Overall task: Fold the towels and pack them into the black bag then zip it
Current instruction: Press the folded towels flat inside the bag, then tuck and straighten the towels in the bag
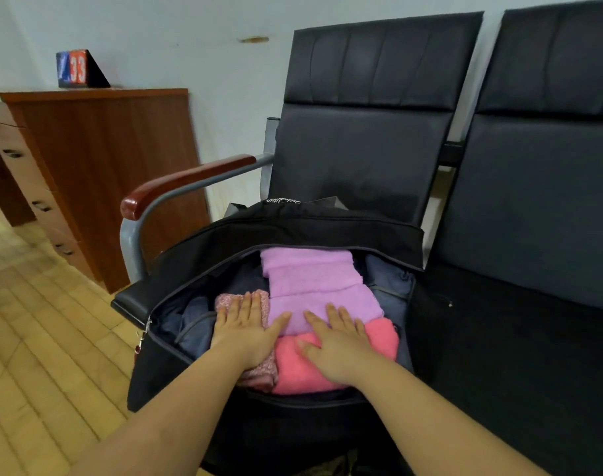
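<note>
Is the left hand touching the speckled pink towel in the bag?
Touching. The head view shows the left hand lying flat on the speckled pink towel, fingers straight, no gap.

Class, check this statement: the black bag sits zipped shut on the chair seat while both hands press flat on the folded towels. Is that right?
Not quite. The head view shows the black bag unzipped and wide open, not shut. The rest stands: it sits on the chair seat, and the left hand and right hand press flat on the folded towels inside.
</note>
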Demonstrator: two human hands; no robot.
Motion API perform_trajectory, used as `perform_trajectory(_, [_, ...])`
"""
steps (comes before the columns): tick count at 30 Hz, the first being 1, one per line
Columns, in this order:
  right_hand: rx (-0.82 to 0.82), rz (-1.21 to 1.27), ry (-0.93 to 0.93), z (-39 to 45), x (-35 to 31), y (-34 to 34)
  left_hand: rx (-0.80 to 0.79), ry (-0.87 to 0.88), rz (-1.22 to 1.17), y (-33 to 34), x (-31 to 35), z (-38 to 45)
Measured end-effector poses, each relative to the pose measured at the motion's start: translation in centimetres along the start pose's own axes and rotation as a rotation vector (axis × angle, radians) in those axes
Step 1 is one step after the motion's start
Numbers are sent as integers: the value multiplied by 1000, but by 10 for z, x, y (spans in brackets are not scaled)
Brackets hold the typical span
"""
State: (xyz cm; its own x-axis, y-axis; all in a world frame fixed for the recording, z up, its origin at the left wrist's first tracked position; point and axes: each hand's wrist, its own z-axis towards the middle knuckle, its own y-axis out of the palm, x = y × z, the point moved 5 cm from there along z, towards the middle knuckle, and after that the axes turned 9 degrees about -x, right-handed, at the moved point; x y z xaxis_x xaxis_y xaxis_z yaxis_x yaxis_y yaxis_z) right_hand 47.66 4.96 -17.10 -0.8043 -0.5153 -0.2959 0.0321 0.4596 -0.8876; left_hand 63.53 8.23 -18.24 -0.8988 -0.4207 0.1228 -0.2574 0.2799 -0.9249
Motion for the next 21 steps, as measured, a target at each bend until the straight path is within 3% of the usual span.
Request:
perform_trajectory(2, [88,86,-61,-15,5,-18,19,10,9,-7,1,-3])
perform_trajectory(5, [340,153,-99,-55,34,-48,264,30,-149,-31,27,-20])
perform_trajectory(7, [433,158,-64,-86,65,-56,372,184,-166,-41,76,-41])
perform_trajectory(10, [442,156,43,-134,118,-51,425,524,-158,-33,164,-80])
perform_trajectory(16, [452,145,262,-248,232,-30,264,849,-22,18,327,-150])
perform_trajectory(21, [596,118,458,-357,323,-23,57,1014,-37,65,435,-209])
